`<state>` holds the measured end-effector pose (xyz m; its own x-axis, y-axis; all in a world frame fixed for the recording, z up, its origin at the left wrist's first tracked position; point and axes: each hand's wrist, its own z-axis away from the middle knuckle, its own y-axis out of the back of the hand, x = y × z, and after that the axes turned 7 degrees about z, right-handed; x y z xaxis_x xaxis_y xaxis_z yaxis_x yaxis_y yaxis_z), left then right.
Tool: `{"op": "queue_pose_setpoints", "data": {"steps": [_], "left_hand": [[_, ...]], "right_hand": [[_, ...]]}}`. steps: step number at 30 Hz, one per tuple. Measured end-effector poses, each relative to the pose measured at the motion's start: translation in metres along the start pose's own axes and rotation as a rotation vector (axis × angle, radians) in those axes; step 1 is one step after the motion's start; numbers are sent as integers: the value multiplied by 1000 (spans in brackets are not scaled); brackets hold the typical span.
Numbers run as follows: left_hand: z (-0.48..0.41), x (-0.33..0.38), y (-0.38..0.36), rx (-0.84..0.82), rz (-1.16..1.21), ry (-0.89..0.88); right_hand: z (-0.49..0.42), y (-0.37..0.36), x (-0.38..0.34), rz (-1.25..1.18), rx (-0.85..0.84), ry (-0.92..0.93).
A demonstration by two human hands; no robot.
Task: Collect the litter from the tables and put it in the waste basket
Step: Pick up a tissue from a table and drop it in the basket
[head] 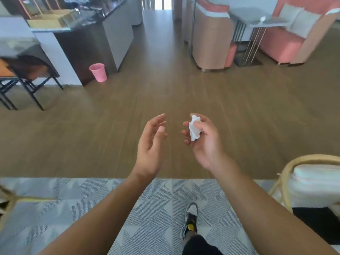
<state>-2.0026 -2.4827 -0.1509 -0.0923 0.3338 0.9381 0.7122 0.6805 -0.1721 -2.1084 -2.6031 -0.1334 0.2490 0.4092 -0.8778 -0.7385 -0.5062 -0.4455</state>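
A crumpled white napkin [194, 130] sits in the right hand [204, 142], pinched between the thumb and curled fingers, in the air above the wooden floor [165, 92] just past the far edge of the patterned rug [73, 199]. The left hand [151, 144] is beside it but apart, palm turned inward, fingers loose and holding nothing. The pink waste basket [98, 72] stands on the floor well away to the left, against the corner of the dark counter [88, 43]. One shoe [190, 219] is planted on the rug. On a grey table [272, 23] between the pink sofas lies a small white thing [262, 18], possibly more litter, too blurred to tell.
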Motion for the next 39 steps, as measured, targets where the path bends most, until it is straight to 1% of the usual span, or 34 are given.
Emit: {"op": "queue_pose_setpoints", "data": {"steps": [3, 7, 13, 16, 22, 31, 39], "left_hand": [[-42, -9, 21, 78, -12, -1], [-113, -23, 42, 187, -59, -58], [-213, -44, 54, 319, -100, -73], [-253, -54, 61, 374, -96, -78], [-316, -70, 92, 451, -139, -82], [-446, -116, 173, 487, -126, -125], [-593, -140, 258, 439, -114, -113]], "right_hand": [[-54, -24, 5, -7, -52, -12], [-143, -51, 2, -23, -104, -27], [-262, -90, -16, 68, -192, 25], [-310, -109, -22, 119, -229, 20], [-382, -145, -16, 146, -276, -9], [-519, -226, 14, 165, -318, -7], [-653, -330, 27, 176, -288, 19]]}}
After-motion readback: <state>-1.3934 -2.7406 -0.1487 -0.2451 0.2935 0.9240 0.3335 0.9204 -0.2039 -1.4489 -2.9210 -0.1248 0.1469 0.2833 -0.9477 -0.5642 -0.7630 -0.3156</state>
